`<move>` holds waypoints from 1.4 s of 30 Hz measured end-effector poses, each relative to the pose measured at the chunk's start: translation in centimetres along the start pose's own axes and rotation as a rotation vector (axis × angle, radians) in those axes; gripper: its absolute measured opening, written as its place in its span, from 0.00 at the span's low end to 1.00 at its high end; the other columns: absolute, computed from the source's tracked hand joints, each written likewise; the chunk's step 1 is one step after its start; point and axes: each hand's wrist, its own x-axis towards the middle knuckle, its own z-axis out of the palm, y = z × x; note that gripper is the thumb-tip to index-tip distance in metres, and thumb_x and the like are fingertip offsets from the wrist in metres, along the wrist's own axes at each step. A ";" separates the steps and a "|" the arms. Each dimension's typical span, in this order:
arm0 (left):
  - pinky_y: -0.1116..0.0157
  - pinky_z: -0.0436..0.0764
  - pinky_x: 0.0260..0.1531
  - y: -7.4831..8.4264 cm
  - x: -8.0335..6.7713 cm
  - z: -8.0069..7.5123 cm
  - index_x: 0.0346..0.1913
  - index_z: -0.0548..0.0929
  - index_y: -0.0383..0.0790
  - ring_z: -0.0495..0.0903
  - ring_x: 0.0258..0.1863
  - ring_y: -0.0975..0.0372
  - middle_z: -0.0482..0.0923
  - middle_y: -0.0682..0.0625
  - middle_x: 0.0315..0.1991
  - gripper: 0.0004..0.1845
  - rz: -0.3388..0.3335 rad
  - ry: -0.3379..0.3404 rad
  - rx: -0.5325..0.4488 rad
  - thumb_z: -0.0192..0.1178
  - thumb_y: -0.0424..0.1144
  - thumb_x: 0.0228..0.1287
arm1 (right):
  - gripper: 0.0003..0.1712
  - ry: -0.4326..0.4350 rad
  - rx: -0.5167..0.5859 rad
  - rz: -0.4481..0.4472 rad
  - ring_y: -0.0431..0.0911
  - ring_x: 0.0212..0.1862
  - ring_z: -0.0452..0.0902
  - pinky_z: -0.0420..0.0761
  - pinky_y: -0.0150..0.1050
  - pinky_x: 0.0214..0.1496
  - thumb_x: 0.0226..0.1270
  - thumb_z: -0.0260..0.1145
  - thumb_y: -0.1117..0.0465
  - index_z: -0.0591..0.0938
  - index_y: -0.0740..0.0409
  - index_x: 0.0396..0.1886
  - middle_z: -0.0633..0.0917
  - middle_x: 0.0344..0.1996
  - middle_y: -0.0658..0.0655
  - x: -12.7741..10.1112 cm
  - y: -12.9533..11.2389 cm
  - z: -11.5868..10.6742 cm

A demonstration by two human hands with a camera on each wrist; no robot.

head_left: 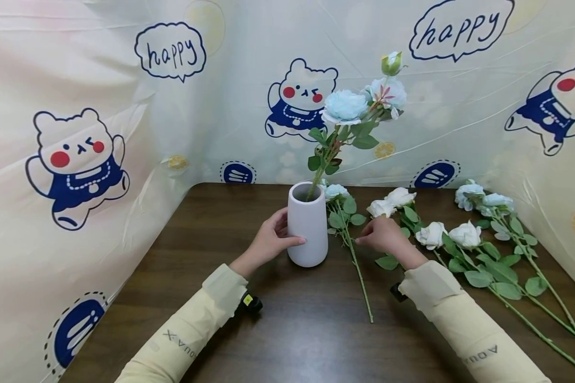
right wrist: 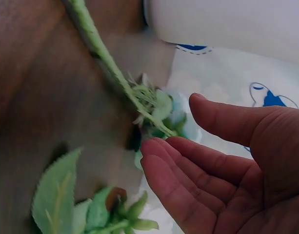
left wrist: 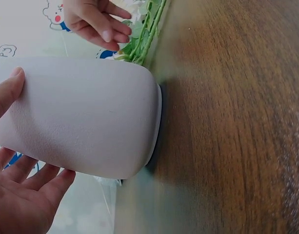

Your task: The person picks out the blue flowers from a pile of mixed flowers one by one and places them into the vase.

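A white vase (head_left: pixel 307 223) stands on the brown table (head_left: pixel 287 330) with a tall stem of pale blue flowers (head_left: pixel 343 106) in it. My left hand (head_left: pixel 279 238) holds the vase's left side. In the left wrist view the thumb (left wrist: pixel 8 90) lies on one side of the vase (left wrist: pixel 86 122) and the fingers (left wrist: pixel 37 187) curve round the other. Just right of the vase lies a blue flower stem (head_left: pixel 352 250) flat on the table. My right hand (head_left: pixel 376 238) hovers open beside it. Its fingertips (right wrist: pixel 156 153) are close to that stem (right wrist: pixel 105 58) and grip nothing.
White roses (head_left: pixel 431 234) and more blue flowers (head_left: pixel 484 202) lie on the table's right side, their long stems running toward the front right. A printed bear cloth (head_left: pixel 76 159) walls in the back and both sides. Bare wood shows in front of the vase.
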 end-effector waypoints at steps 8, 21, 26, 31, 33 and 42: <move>0.53 0.72 0.59 -0.9 0.2 0.0 0.69 0.67 0.43 0.73 0.61 0.53 0.72 0.44 0.63 0.39 0.036 0.021 0.005 0.74 0.35 0.54 | 0.19 -0.038 -0.008 0.022 0.41 0.13 0.66 0.68 0.35 0.18 0.58 0.73 0.59 0.79 0.59 0.11 0.72 0.08 0.48 0.6 -0.2 1.8; 0.53 0.72 0.60 -0.8 0.3 0.2 0.69 0.67 0.43 0.73 0.61 0.53 0.71 0.44 0.63 0.39 0.036 0.022 -0.002 0.74 0.34 0.54 | 0.20 -0.039 -0.029 0.092 0.51 0.17 0.79 0.79 0.38 0.19 0.55 0.75 0.59 0.80 0.62 0.10 0.79 0.10 0.58 1.4 -0.3 3.2; 0.52 0.70 0.61 -0.8 0.4 0.2 0.70 0.65 0.42 0.71 0.63 0.51 0.70 0.43 0.65 0.40 0.006 0.014 -0.006 0.73 0.34 0.55 | 0.19 -0.039 -0.066 0.095 0.48 0.16 0.79 0.80 0.39 0.21 0.56 0.75 0.59 0.81 0.62 0.10 0.80 0.11 0.56 1.9 -0.3 3.4; 0.51 0.69 0.62 -0.8 0.4 0.0 0.71 0.63 0.38 0.69 0.64 0.49 0.67 0.39 0.67 0.41 -0.018 -0.007 -0.015 0.72 0.32 0.55 | 0.16 -0.040 -0.065 0.100 0.46 0.16 0.78 0.81 0.39 0.22 0.56 0.74 0.62 0.83 0.64 0.13 0.81 0.13 0.56 2.1 -0.4 3.7; 0.51 0.69 0.62 -0.8 0.4 0.0 0.71 0.63 0.38 0.69 0.65 0.49 0.67 0.39 0.67 0.42 -0.020 -0.008 -0.014 0.72 0.32 0.55 | 0.15 -0.037 -0.057 0.104 0.45 0.16 0.78 0.81 0.38 0.22 0.56 0.74 0.63 0.82 0.63 0.13 0.82 0.13 0.56 2.2 -0.5 3.7; 0.53 0.72 0.60 -0.9 0.3 0.0 0.69 0.66 0.42 0.72 0.62 0.52 0.71 0.43 0.64 0.40 0.035 0.019 -0.003 0.73 0.34 0.54 | 0.18 -0.029 -0.010 0.111 0.45 0.15 0.78 0.82 0.39 0.21 0.54 0.73 0.67 0.78 0.60 0.09 0.82 0.13 0.56 2.3 -0.4 3.7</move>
